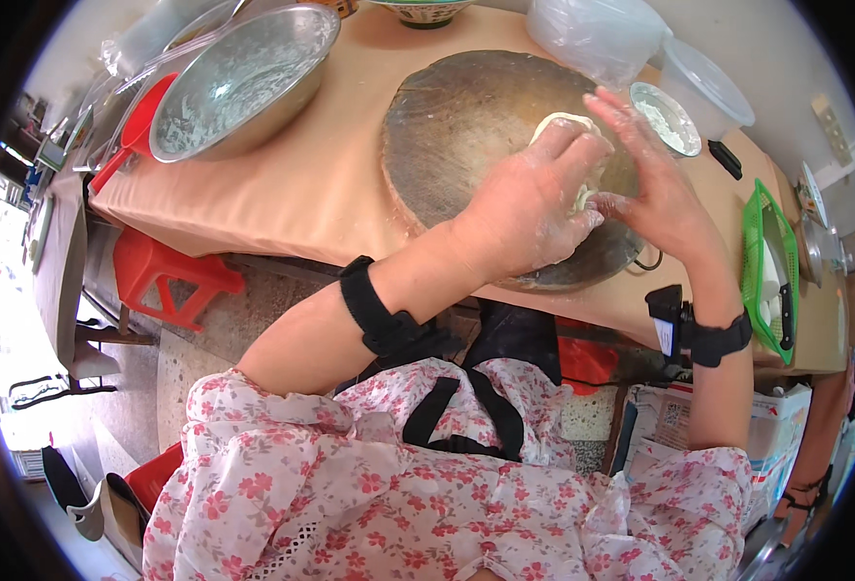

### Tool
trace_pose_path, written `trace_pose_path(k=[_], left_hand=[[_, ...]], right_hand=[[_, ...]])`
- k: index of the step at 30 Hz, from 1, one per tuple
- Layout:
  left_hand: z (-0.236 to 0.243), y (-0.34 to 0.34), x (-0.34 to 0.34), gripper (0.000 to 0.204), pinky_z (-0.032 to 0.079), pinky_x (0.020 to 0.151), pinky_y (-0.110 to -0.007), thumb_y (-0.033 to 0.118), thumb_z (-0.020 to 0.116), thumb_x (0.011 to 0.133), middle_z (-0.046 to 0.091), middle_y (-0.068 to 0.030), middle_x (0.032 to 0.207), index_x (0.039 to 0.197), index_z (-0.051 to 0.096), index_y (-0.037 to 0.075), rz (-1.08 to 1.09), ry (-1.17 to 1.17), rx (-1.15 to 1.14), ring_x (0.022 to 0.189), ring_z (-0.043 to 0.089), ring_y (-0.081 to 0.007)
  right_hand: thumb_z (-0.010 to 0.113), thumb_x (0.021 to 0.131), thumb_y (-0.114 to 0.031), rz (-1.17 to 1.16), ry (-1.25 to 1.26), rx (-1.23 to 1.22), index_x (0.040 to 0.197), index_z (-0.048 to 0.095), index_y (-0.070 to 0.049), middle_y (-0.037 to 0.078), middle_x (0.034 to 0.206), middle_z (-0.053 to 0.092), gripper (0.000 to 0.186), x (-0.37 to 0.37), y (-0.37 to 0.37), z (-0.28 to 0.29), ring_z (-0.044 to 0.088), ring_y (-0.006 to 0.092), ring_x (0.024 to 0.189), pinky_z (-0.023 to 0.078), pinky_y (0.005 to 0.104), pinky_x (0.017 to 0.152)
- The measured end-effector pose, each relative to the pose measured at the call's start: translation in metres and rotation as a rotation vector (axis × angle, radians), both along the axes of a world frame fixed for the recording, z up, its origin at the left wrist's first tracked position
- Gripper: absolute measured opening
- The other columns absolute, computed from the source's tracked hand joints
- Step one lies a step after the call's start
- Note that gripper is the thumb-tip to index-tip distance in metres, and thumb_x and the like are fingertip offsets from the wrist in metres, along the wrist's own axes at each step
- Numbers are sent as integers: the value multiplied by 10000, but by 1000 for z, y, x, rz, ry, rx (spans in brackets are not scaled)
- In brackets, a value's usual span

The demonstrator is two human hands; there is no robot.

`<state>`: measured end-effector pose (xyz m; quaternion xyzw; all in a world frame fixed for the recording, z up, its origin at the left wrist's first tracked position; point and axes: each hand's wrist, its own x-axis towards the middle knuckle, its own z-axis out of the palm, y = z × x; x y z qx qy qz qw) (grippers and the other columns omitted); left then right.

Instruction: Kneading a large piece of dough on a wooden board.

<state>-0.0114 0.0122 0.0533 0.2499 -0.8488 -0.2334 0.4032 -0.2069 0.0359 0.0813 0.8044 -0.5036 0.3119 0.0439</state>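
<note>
Steel bowl (287,111) is sitting well left. Board (447,126) is lying below both hands. Left hand (534,194) is curling around dough (561,117), over the board's right half; contact with the board isn't showing. If dough is sticking to those fingers, it could be tearing. Right hand (667,201) is spreading wide, thumb hovering by dough; a careless swing could be tipping the flour dish (687,146). Strap unit (662,302) is carrying a white label (666,336), box (781,426) is showing print; neither is reading clearly.
</note>
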Motion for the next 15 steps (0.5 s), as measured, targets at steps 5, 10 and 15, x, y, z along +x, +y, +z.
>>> trace_pose_path(k=[5,10,15], left_hand=[[-18,0,8,734,491,935,-416,171,786,734,483,-178,1308,1379,442,105,71,52,-221,1158,533,-390],[-19,-1,38,793,443,1009,-411,260,778,758,535,-208,1281,1427,402,60,238,-142,225,1165,550,-371],[-5,-18,45,758,437,1008,-409,269,757,797,546,-220,1250,1423,411,18,38,-197,225,1165,554,-357]], right_hand=[[731,820,-285,73,-4,214,1268,548,-42,150,1252,576,541,3,-2,-7,525,367,1184,448,429,975],[731,818,-325,-92,136,64,1143,590,-15,135,1043,588,471,20,23,-9,567,368,928,466,458,807],[763,790,-313,-205,-51,234,1136,593,-15,146,1018,623,488,13,41,-5,606,341,921,494,410,801]])
